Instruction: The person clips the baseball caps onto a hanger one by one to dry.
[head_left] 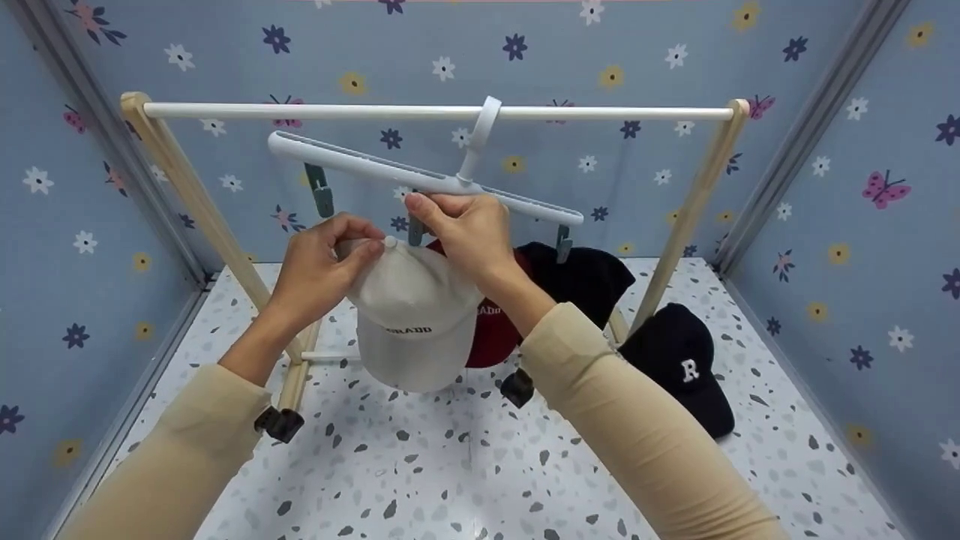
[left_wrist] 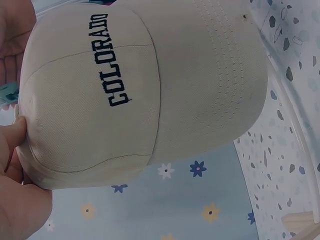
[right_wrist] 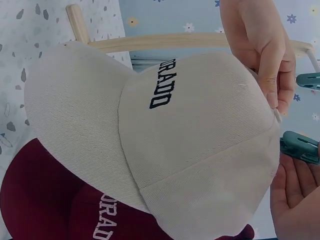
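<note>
A cream baseball cap (head_left: pixel 420 300) with dark "COLORADO" lettering hangs brim down below a white hanger (head_left: pixel 360 165). My left hand (head_left: pixel 319 262) pinches the cap's crown near its top button, as the right wrist view also shows. At the hanger's middle, my right hand (head_left: pixel 472 232) grips a dark green clip (right_wrist: pixel 300 146) beside the top of the crown. Whether that clip bites the fabric I cannot tell. Behind the cream cap is a maroon cap (head_left: pixel 495 330), partly covered. A black cap (head_left: pixel 585 281) hangs by the right-end clip (head_left: pixel 563 244).
The hanger hooks over the white rail (head_left: pixel 315 112) of a wooden rack (head_left: pixel 694 202) and tilts down to the right. Another green clip (head_left: pixel 321 191) dangles at its left end. A black cap with an "R" (head_left: pixel 679 367) lies on the speckled surface (head_left: pixel 420 472) at right.
</note>
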